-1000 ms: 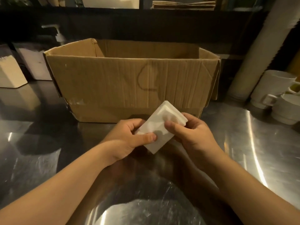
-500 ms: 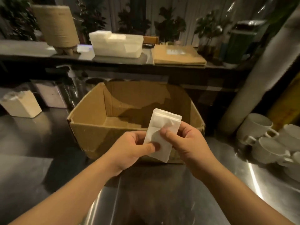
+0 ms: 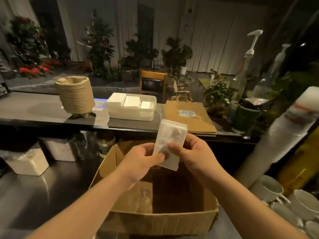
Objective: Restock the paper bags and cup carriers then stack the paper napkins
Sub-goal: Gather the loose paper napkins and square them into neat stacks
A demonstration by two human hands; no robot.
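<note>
Napkins (image 3: 170,144) (soft white wad) pinched in left grip (image 3: 143,163) and right grip (image 3: 191,155).

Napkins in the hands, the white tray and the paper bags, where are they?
napkins (image 3: 170,135), head view, upper part of the pack above the thumbs.
white tray (image 3: 131,115), head view, its front wall.
paper bags (image 3: 198,121), head view, bare brown top of the stack.

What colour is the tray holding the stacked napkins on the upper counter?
White, seen in the head view: the tray matches its napkins.

Dim room: pale curtains (image 3: 212,49), potted plants (image 3: 100,47), wooden chair (image 3: 153,83).
</note>
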